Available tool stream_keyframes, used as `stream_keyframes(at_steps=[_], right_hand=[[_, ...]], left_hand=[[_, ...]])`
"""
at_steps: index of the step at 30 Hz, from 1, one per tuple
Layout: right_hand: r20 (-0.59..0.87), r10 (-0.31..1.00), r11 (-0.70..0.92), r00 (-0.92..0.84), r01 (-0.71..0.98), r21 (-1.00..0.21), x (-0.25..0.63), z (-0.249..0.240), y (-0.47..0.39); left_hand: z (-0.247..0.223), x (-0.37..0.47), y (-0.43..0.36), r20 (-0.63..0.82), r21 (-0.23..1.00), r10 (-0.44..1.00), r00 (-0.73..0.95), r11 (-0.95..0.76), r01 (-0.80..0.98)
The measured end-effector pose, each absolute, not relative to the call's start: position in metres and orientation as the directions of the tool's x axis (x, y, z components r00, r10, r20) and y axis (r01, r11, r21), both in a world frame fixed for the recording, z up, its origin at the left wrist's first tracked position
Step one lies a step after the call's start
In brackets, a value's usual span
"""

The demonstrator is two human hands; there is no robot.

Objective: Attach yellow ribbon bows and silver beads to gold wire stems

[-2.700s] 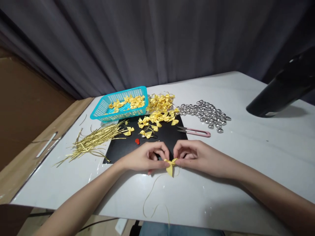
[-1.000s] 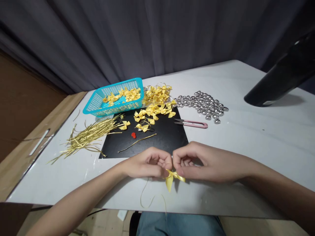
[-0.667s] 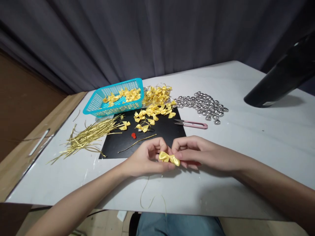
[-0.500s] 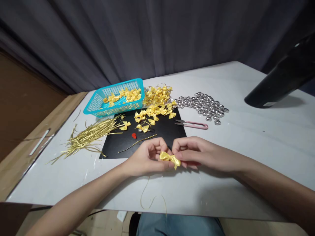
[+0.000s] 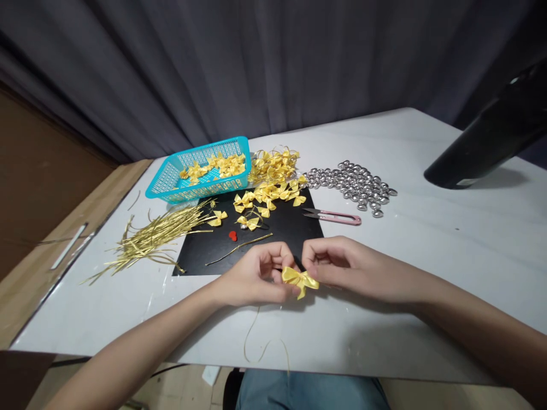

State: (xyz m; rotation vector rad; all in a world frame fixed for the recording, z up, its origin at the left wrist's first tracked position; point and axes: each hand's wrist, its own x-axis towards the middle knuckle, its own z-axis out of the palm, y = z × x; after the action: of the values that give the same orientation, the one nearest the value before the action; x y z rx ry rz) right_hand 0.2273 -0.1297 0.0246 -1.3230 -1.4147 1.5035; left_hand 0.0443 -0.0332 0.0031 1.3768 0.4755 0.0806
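Yellow ribbon bow [image 5: 300, 280] sits pinched between the left hand [image 5: 260, 274] and right hand [image 5: 342, 265], above the white counter's [image 5: 405, 319] front. Beyond them, a black mat [image 5: 213, 250] bears loose bows [image 5: 267, 196]; pink-handled snips [image 5: 337, 217] lie across its right edge.

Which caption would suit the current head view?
Both hands pinch a yellow ribbon bow in front of a black mat, with pink-handled snips and silver beads beyond.

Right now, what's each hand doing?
Left hand: closed, pinching the yellow bow.
Right hand: closed, pinching the same bow's other side.
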Motion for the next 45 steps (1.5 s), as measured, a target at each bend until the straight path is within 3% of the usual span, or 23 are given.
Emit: stream_keyframes(at_steps=[8, 16, 22, 28, 39, 45], right_hand=[[-0.201, 0.952, -0.135, -0.229, 0.276, -0.952, 0.2282, 0.0249, -0.1323], [-0.216, 0.946, -0.146, -0.242, 0.275, -0.95, 0.2284, 0.0251, -0.1319], [-0.218, 0.941, -0.161, -0.26, 0.224, -0.961, 0.2273, 0.0245, -0.1322], [-0.242, 0.93, -0.202, -0.276, 0.167, -0.965, 0.2274, 0.0248, -0.1319], [-0.218, 0.939, -0.13, -0.265, 0.313, -0.941, 0.2281, 0.0281, -0.1338], [-0.179, 0.954, -0.083, -0.239, 0.362, -0.929, 0.2277, 0.0292, -0.1332]], left_hand=[[0.0022, 0.0434, -0.0312, -0.241, 0.968, 0.322, 0.915, 0.147, 0.203], [-0.0021, 0.0433, -0.0285, -0.208, 0.935, 0.26, 0.943, 0.336, 0.113], [-0.0011, 0.045, -0.0333, -0.133, 0.983, 0.29, 0.948, 0.158, 0.089], [-0.0032, 0.045, -0.0369, -0.145, 0.981, 0.316, 0.938, 0.167, 0.096], [-0.0006, 0.0434, -0.0351, -0.21, 0.974, 0.291, 0.933, 0.144, 0.175], [-0.0016, 0.0433, -0.0344, -0.165, 0.983, 0.304, 0.938, 0.129, 0.131]])
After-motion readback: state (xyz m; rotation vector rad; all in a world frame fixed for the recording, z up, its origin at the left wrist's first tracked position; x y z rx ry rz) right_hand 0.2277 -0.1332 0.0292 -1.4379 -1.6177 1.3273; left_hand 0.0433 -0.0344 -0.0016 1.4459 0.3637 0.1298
